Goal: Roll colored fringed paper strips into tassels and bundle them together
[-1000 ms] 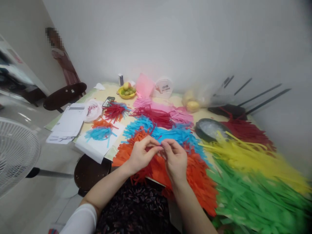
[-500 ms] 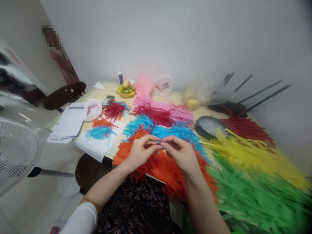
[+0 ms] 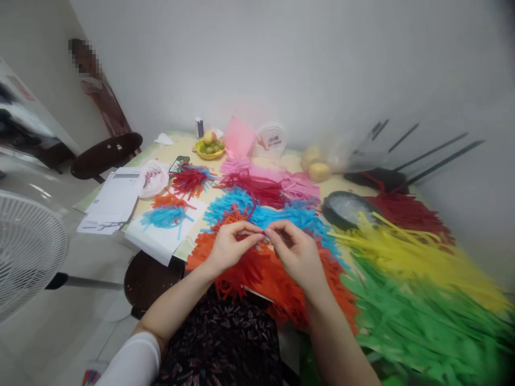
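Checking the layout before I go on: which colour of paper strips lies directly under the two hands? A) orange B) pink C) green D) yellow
A: the left hand and right hand meet over the orange strips; the green strips and yellow strips lie off to the right.

Whatever sits pinched between the left hand [image 3: 229,249] and right hand [image 3: 300,254] is too small to tell. The green paper strips [image 3: 422,327] at four o'clock blur and run past the edge; the fan [image 3: 28,252] at nine o'clock is cut off.

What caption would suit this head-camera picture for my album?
Left hand and right hand pinch a small strip above orange paper strips on a table.
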The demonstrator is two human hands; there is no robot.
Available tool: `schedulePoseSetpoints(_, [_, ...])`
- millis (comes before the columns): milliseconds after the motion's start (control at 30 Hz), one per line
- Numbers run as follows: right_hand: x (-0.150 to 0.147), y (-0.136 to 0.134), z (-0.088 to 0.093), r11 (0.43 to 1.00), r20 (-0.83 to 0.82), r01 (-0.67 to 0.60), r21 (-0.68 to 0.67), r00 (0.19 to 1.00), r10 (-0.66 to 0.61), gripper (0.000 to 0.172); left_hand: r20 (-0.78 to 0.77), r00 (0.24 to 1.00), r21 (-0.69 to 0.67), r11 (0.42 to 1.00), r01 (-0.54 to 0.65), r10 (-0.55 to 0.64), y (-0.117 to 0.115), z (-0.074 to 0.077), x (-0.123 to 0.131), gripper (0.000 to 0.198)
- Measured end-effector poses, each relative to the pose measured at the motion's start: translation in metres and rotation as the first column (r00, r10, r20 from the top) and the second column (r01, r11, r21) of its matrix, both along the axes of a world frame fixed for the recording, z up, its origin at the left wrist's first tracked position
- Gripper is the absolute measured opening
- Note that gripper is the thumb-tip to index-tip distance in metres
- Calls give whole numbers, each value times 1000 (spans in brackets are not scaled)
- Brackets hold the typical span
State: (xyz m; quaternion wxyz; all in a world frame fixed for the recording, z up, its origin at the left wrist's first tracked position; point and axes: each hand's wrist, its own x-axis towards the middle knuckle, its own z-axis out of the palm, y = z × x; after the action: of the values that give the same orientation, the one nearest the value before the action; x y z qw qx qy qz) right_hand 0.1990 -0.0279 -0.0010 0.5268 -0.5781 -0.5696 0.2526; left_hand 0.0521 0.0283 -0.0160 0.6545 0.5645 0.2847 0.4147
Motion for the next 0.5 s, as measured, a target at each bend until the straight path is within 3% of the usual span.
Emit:
schedulePoseSetpoints(300, [-5,5,-5,981,68,178,77,981,-183,23,-75,995,23,998,-67,68,6,6,-5,24])
schedulePoseSetpoints(433, [-3,3,-12,950,41,289,119,954,-296,23,-142,981,73,990,-122,131,14,-5,-12,23])
schedulePoseSetpoints(500, [-2,-2,-15,965,55,239,105,968,-246,23,-189,966,109,982,-156,174,25,-9,-28,23])
